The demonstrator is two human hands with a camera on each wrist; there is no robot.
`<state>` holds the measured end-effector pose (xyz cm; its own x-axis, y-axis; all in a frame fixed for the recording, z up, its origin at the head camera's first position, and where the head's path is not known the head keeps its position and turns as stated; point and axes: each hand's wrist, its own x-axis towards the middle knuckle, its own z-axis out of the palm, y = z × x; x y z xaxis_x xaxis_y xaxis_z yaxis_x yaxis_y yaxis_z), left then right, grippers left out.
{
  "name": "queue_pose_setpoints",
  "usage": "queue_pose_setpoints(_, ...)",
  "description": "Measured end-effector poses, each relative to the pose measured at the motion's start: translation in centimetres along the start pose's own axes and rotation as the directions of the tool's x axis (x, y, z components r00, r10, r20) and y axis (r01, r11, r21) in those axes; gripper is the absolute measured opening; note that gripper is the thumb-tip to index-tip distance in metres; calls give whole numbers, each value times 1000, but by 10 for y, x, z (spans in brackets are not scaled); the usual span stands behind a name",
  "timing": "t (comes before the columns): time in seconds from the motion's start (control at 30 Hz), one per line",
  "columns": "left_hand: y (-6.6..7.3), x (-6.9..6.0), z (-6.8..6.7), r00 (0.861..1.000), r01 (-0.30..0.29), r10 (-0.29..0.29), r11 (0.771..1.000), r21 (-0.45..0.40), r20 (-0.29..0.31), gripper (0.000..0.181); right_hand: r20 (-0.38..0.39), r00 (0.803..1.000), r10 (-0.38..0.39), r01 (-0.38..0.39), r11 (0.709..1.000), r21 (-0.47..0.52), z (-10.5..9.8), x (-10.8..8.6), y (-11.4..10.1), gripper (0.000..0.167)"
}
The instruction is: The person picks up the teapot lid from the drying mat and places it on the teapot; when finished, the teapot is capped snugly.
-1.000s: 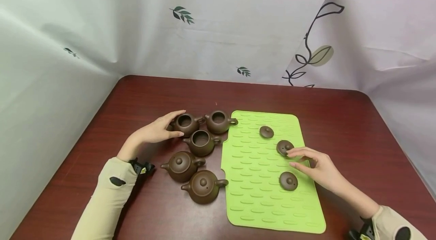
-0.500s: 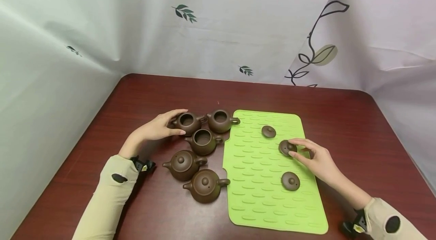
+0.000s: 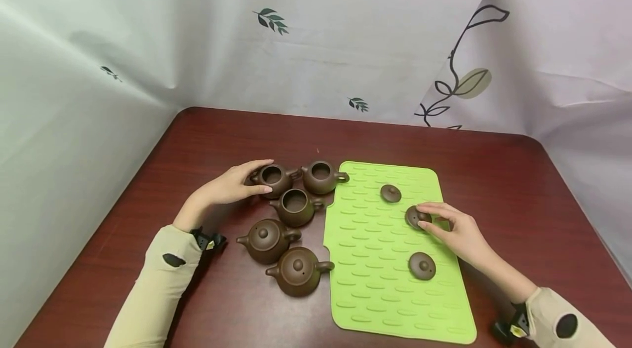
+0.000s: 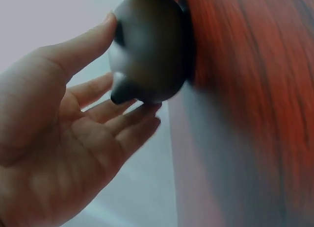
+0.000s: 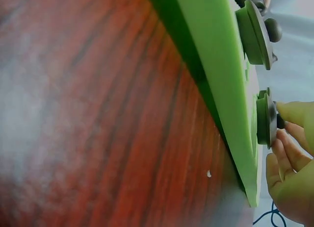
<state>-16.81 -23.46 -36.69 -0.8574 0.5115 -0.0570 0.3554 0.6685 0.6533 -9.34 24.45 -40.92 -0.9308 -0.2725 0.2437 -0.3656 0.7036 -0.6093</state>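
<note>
My left hand (image 3: 227, 186) holds a small brown teapot without its lid (image 3: 283, 186) at the back left, thumb on the near side and fingers on the far side. In the left wrist view, the thumb and fingers span this teapot (image 4: 152, 50) around its spout. Two more lidless teapots (image 3: 321, 184) (image 3: 297, 217) stand close by. My right hand (image 3: 461, 233) pinches the knob of a brown teapot lid (image 3: 412, 218) on the green mat (image 3: 385, 312). In the right wrist view, that lid (image 5: 266, 120) sits flat, its knob partly hidden by the fingertips.
Two other lids (image 3: 390, 193) (image 3: 422, 266) lie on the mat, behind and in front of the pinched one. Nearer the front left, two lidded teapots (image 3: 264, 246) (image 3: 298, 276) stand close together on the red-brown table (image 3: 237, 312). White cloth (image 3: 316, 51) hangs behind.
My right hand has moved slightly to the left and its fingers have gone from beside the middle lid to around its knob. The left hand stays on the teapot.
</note>
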Motion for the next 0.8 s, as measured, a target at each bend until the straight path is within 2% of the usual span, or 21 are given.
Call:
queue_pose_setpoints(0.17,11,1,1,995,-98,98,995,11,-20,65,4,1000,3,-3,1000,-18,0,-1,0,32)
queue_pose_setpoints(0.4,18,0,4,974,-215,216,976,-25,66,53,19,999,36,-35,998,-46,-1,1,-1,28)
queue_pose_setpoints(0.53,19,2,7,958,-277,278,961,-16,72,52,25,999,43,-42,998,-54,-1,2,-1,25)
queue_pose_setpoints(0.67,25,2,11,949,-298,302,953,-54,94,57,11,998,57,-57,997,-43,-2,4,-2,23)
queue_pose_setpoints(0.8,30,3,14,949,-294,297,955,-47,107,56,14,997,77,-76,997,-28,-6,9,-4,22)
